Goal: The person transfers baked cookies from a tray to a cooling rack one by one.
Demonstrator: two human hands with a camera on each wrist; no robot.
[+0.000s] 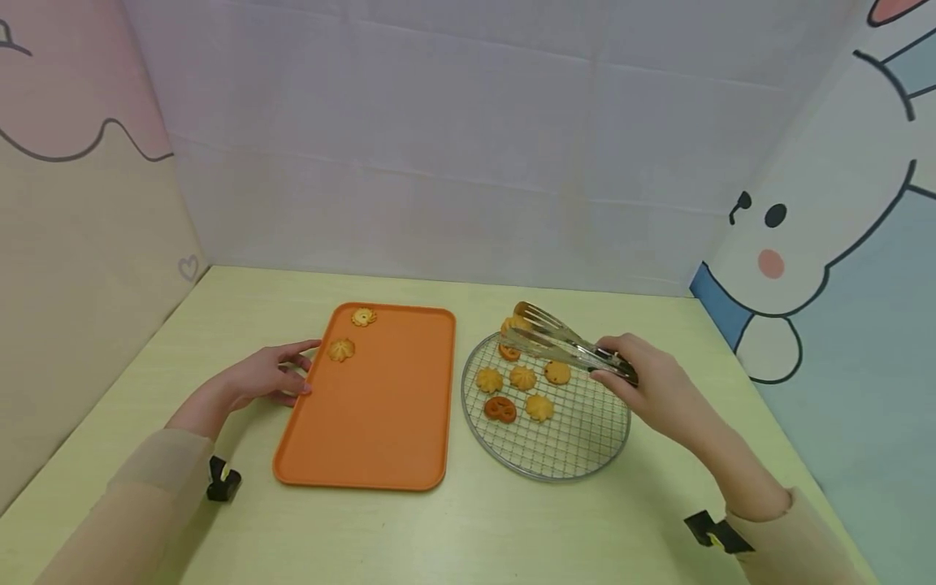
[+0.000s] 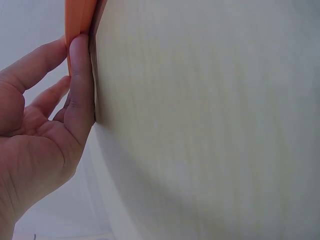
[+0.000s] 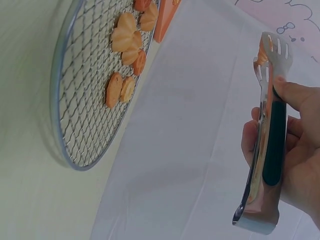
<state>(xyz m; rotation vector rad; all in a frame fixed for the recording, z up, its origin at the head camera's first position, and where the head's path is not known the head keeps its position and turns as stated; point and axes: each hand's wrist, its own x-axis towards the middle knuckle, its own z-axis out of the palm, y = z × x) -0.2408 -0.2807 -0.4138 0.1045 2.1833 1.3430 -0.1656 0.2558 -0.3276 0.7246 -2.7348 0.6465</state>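
My left hand (image 1: pixel 266 378) holds the left edge of an orange tray (image 1: pixel 395 406), with fingertips at its rim and outer wall. Two cookies lie on the tray: a ring-shaped one (image 1: pixel 363 317) near the far left corner and a fluted one (image 1: pixel 340 349) just below it. My right hand (image 1: pixel 651 390) grips slotted metal tongs (image 3: pixel 275 140) with dark green handle inlays. Between the tong tips is a yellow-brown cookie (image 1: pixel 515 323), above the far edge of a round wire rack (image 1: pixel 585 439). Fluted cookies (image 1: pixel 539 408), pretzel-shaped ones (image 1: pixel 500 409) and a dotted round one (image 1: pixel 557 373) lie on that rack.
Tray and rack stand side by side on a pale wooden table (image 1: pixel 468 528), with a narrow gap between them. A white sheet (image 1: pixel 439 162) hangs behind the table. Printed side walls (image 1: pixel 877 422) border it left and right.
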